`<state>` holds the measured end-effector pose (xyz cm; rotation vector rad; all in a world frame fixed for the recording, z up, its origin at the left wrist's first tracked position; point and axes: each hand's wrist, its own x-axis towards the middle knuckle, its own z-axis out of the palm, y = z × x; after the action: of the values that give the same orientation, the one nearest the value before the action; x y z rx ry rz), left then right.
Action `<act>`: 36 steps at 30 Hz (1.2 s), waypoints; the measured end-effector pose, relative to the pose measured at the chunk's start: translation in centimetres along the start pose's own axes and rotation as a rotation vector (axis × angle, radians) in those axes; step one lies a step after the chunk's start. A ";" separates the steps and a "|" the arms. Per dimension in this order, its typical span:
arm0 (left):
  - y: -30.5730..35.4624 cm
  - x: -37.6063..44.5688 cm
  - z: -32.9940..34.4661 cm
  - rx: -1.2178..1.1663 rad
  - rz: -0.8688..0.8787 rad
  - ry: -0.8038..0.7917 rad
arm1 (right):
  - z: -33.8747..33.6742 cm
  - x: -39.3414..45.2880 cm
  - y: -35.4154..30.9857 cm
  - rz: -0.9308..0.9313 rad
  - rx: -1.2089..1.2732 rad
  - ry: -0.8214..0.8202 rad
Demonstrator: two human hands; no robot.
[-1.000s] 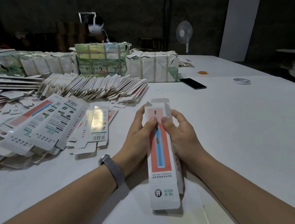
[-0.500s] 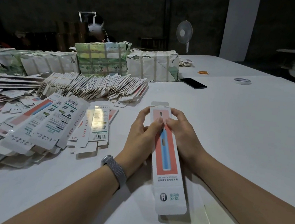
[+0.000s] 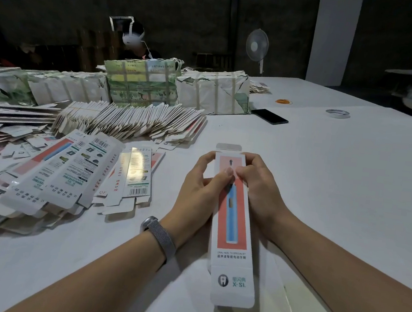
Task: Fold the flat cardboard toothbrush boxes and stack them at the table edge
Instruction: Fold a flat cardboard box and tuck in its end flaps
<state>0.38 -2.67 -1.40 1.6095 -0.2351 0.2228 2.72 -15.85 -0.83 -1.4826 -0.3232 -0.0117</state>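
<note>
Between the two grips: box (image 3: 234, 225) lies lengthwise on the desk (image 3: 336, 196), its pink printed face up.
Left grip: left hand (image 3: 202, 192) curls round the box's left edge, thumb pressing on the face near the far end.
Right grip: right hand (image 3: 260, 187) curls round the right edge, thumb meeting the left one on the face.
Beyond the grips: end flap (image 3: 228, 147) sticks out past the fingertips, not yet tucked.
Toward the wearer from the grips: the near end of the box looks open, its white panel resting on the desk.
Change: a second ago the box was tilted with a side wall showing; now it sits squarer, face flat to the camera, slid slightly further right and nearer.
Meaning: the tube looks formed, so closing the far flap is likely the step in hand; stacking comes after.
Left of the grips: flat blanks (image 3: 78, 167) lie loose, with a fanned row (image 3: 131, 121) behind them, much folding left.
</note>
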 end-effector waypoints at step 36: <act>0.0 -0.3 -0.6 -0.168 -0.059 -0.072 | -0.4 -0.1 -0.1 -0.006 0.036 -0.031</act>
<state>0.05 -2.03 -1.48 1.4571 -0.2541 0.0971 2.66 -16.25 -0.75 -1.4475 -0.3506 0.0124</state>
